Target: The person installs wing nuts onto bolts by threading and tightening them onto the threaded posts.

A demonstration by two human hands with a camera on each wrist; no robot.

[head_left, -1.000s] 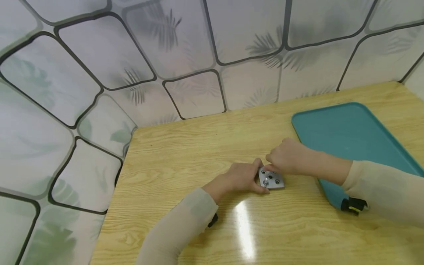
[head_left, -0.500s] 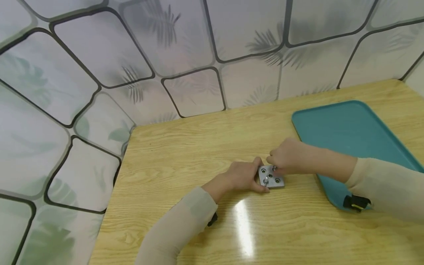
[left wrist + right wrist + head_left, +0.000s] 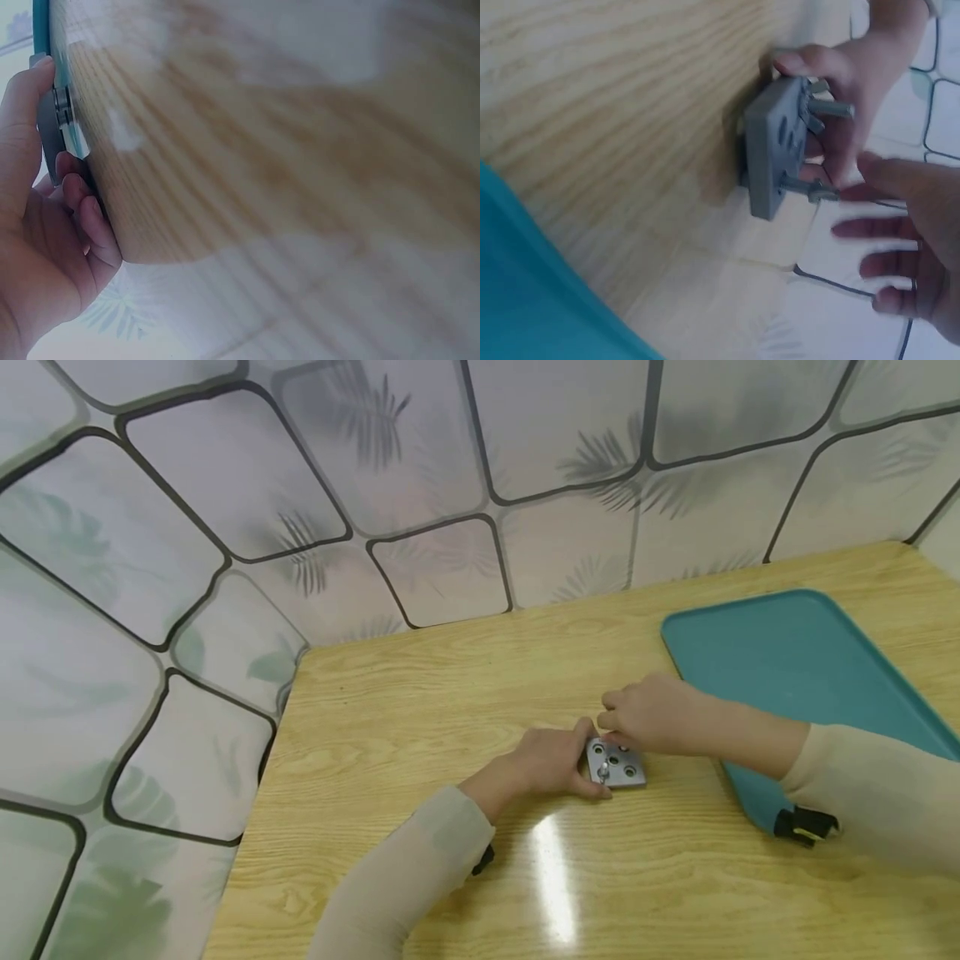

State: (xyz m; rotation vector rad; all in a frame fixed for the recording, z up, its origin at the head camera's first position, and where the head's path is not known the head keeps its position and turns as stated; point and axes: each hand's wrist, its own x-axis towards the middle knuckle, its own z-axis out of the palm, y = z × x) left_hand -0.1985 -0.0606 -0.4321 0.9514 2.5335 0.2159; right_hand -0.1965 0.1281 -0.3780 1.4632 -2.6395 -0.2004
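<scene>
A thick grey metal plate (image 3: 618, 774) with several holes is on the wooden table, bolts sticking up through it. My left hand (image 3: 551, 762) grips the plate's left side, thumb at the near edge and fingers at the far edge. Beside that hand, a wing nut (image 3: 810, 112) sits on one bolt (image 3: 832, 109). A second bolt (image 3: 795, 184) carries a small nut (image 3: 822, 193) near its end. My right hand (image 3: 656, 714) is over the plate's far edge; in the right wrist view its index fingertip touches this nut, with the thumb apart and the other fingers loosely extended.
A teal tray (image 3: 780, 652) lies on the table to the right, under my right forearm. The wooden table (image 3: 420, 718) meets a patterned wall covering (image 3: 570, 543) at the back and left. A black strap (image 3: 806, 825) is at my right sleeve.
My right fingers shift around the far bolt: half a second ago its end showed beside them, and now the fingers cover it and extend further left. My left hand and the plate stay in place.
</scene>
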